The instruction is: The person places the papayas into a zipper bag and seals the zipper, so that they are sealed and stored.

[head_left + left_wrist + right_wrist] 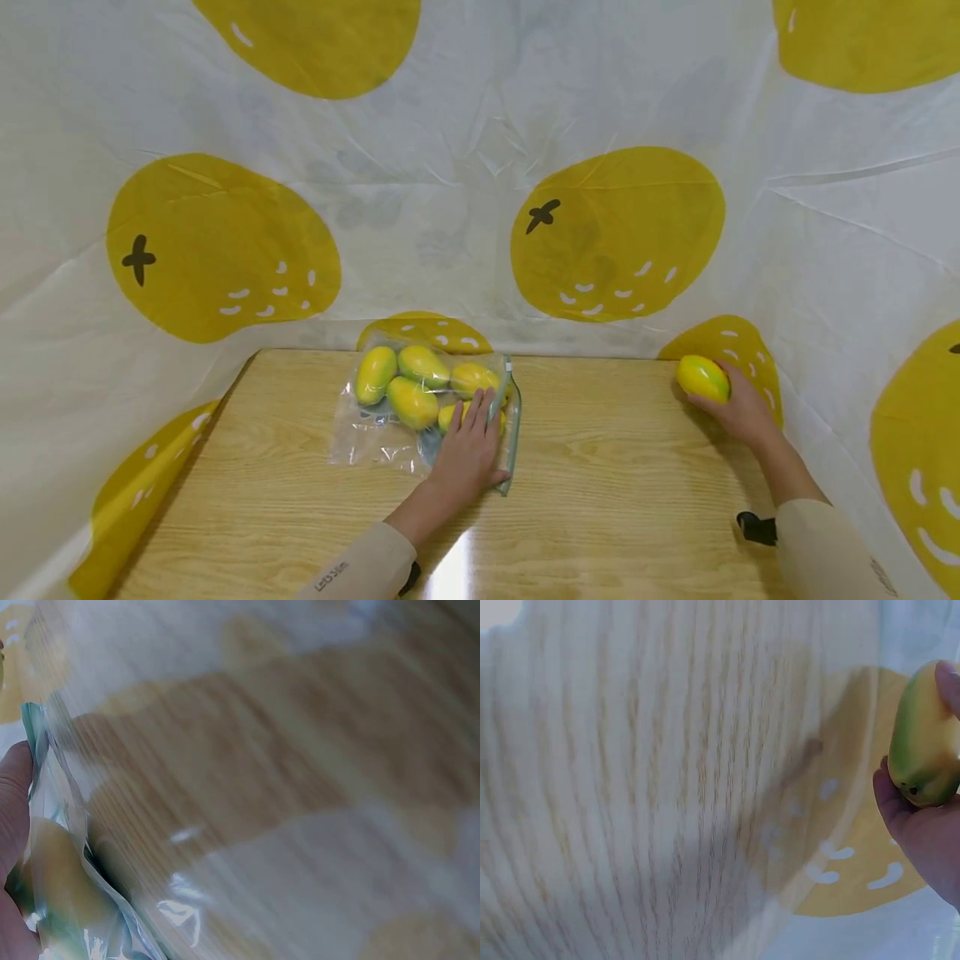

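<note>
A clear zip bag [386, 450] with a green zip edge lies flat on the table, several yellow-green mangoes [412, 403] inside it. My left hand [468, 446] rests on the bag beside its zip end, fingers extended over one mango and covering part of it. In the left wrist view, the thumb [13, 799] lies along the bag's zip edge [56, 757]. At the back right of the table, my right hand [744, 406] grips a single mango [702, 378]. Fingers and thumb curl round that mango [922, 742] in the right wrist view.
The wooden table [600, 467] ends at the back against a white cloth [450, 242] printed with large yellow fruit. The cloth also hangs along both sides, close to my right hand. Light glares off the table's front middle.
</note>
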A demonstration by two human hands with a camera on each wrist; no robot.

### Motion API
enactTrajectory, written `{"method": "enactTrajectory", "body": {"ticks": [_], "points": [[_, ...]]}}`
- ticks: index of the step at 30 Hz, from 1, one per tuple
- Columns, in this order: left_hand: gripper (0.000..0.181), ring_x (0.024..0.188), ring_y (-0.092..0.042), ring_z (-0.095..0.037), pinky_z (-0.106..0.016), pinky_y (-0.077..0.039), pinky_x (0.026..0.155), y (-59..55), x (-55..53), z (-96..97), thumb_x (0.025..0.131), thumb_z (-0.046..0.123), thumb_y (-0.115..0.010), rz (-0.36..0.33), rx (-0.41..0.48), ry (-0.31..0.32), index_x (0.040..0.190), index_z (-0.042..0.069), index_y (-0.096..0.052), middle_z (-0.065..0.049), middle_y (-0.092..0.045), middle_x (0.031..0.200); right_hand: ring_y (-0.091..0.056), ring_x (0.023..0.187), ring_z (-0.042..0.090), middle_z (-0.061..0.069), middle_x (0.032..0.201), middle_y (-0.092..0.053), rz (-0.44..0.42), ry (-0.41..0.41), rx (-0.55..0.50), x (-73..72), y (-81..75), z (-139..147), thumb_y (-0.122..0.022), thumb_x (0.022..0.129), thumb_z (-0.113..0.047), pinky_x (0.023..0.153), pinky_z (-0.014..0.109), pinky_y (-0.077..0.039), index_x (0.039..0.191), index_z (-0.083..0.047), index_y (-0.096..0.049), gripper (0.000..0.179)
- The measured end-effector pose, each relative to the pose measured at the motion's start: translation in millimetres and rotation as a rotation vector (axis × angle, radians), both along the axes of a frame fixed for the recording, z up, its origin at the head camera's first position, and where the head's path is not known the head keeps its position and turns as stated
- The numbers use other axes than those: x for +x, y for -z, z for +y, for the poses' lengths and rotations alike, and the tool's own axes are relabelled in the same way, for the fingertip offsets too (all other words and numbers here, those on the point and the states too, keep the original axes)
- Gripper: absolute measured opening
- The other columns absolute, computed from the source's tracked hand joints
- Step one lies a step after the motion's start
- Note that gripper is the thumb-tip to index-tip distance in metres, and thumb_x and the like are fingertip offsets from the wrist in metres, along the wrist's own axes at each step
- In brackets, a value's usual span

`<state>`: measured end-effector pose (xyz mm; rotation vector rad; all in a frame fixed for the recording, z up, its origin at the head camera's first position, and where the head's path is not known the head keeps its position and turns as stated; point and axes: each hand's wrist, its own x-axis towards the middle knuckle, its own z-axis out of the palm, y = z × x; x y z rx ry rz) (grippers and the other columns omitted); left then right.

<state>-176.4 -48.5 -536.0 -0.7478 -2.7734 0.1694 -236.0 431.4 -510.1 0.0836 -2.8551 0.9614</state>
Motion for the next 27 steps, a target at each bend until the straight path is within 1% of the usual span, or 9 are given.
{"method": "enactTrajectory", "body": {"ticks": [7, 9, 13, 16, 18, 19, 24, 25, 27], "points": [[0.118, 0.159, -0.02, -0.034, -0.053, -0.028, 0.125, 0.4, 0.2, -1.0, 0.074, 0.078, -0.074, -0.002, 0.005, 0.004, 0.159, 0.004, -0.037, -0.02, -0.019, 0.171, -0.048, 0.116, 0.051, 0.039, 0.141, -0.044, 0.081, -0.064, 0.011, 11.6, -8.7, -20, -0.072, 0.098, -0.025, 0.09, 0.062, -0.039, 0.15, 0.014, -0.031, 0.077], [0.118, 0.159, -0.02, -0.034, -0.053, -0.028, 0.125, 0.2, 0.2, -1.4, 0.074, 0.078, -0.074, 0.0, 0.003, 0.005, 0.159, 0.004, -0.037, -0.02, -0.019, 0.171, -0.047, 0.116, 0.049, 0.039, 0.141, -0.043, 0.089, -0.1, 0.001, 15.1, -11.3, -28, -0.072, 0.098, -0.022, 0.09, 0.054, -0.039, 0.15, 0.015, -0.03, 0.076], [0.119, 0.159, -0.02, -0.034, -0.053, -0.028, 0.125, 1.2, -0.7, -1.3, 0.073, 0.078, -0.074, -0.001, 0.002, 0.003, 0.159, 0.004, -0.036, -0.019, -0.019, 0.171, -0.048, 0.113, 0.04, 0.035, 0.139, -0.046, 0.095, -0.181, -0.016, 20.1, -16.6, -44, -0.072, 0.098, -0.017, 0.087, 0.031, -0.036, 0.151, 0.012, -0.03, 0.074], [0.12, 0.159, -0.02, -0.034, -0.053, -0.027, 0.126, 2.1, -1.8, -1.0, 0.073, 0.079, -0.074, 0.005, 0.0, 0.001, 0.159, 0.004, -0.036, -0.019, -0.019, 0.171, -0.048, 0.112, 0.035, 0.033, 0.139, -0.048, 0.079, -0.225, -0.037, 22.1, -19.9, -57, -0.071, 0.098, -0.016, 0.084, 0.024, -0.034, 0.153, 0.01, -0.029, 0.073], [0.12, 0.159, -0.02, -0.034, -0.052, -0.027, 0.126, 2.5, -2.1, -0.7, 0.073, 0.079, -0.074, 0.009, 0.0, 0.0, 0.159, 0.005, -0.036, -0.019, -0.02, 0.171, -0.048, 0.114, 0.035, 0.033, 0.142, -0.045, 0.04, -0.243, -0.059, 24.0, -21.5, -66, -0.069, 0.1, -0.017, 0.086, 0.026, -0.036, 0.155, 0.01, -0.025, 0.076], [0.12, 0.159, -0.021, -0.033, -0.052, -0.027, 0.126, 2.6, -2.2, -0.5, 0.072, 0.079, -0.075, 0.011, 0.0, -0.001, 0.159, 0.005, -0.037, -0.019, -0.02, 0.171, -0.047, 0.115, 0.037, 0.034, 0.144, -0.043, 0.018, -0.25, -0.067, 25.0, -21.8, -70, -0.069, 0.1, -0.018, 0.089, 0.03, -0.038, 0.156, 0.01, -0.023, 0.077], [0.119, 0.159, -0.022, -0.033, -0.052, -0.029, 0.125, 2.3, -2.3, -0.6, 0.072, 0.079, -0.074, 0.015, -0.005, 0.001, 0.158, 0.005, -0.039, -0.019, -0.022, 0.171, -0.043, 0.126, 0.045, 0.037, 0.151, -0.032, -0.089, -0.266, -0.107, 31.3, -22.0, -91, -0.066, 0.102, -0.022, 0.1, 0.058, -0.038, 0.158, 0.012, -0.014, 0.083], [0.119, 0.159, -0.022, -0.034, -0.052, -0.029, 0.125, 1.9, -2.3, -0.8, 0.072, 0.079, -0.074, 0.013, -0.006, 0.001, 0.158, 0.005, -0.039, -0.019, -0.022, 0.171, -0.043, 0.128, 0.046, 0.037, 0.152, -0.032, -0.101, -0.271, -0.114, 32.3, -21.8, -96, -0.066, 0.102, -0.022, 0.101, 0.062, -0.037, 0.158, 0.011, -0.014, 0.083], [0.119, 0.159, -0.022, -0.034, -0.052, -0.029, 0.125, 0.9, -1.9, -1.6, 0.073, 0.079, -0.074, 0.006, -0.008, -0.001, 0.158, 0.005, -0.038, -0.019, -0.021, 0.171, -0.043, 0.128, 0.046, 0.036, 0.152, -0.031, -0.12, -0.288, -0.126, 34.1, -21.3, -106, -0.066, 0.103, -0.022, 0.101, 0.063, -0.037, 0.158, 0.01, -0.014, 0.082]]}}
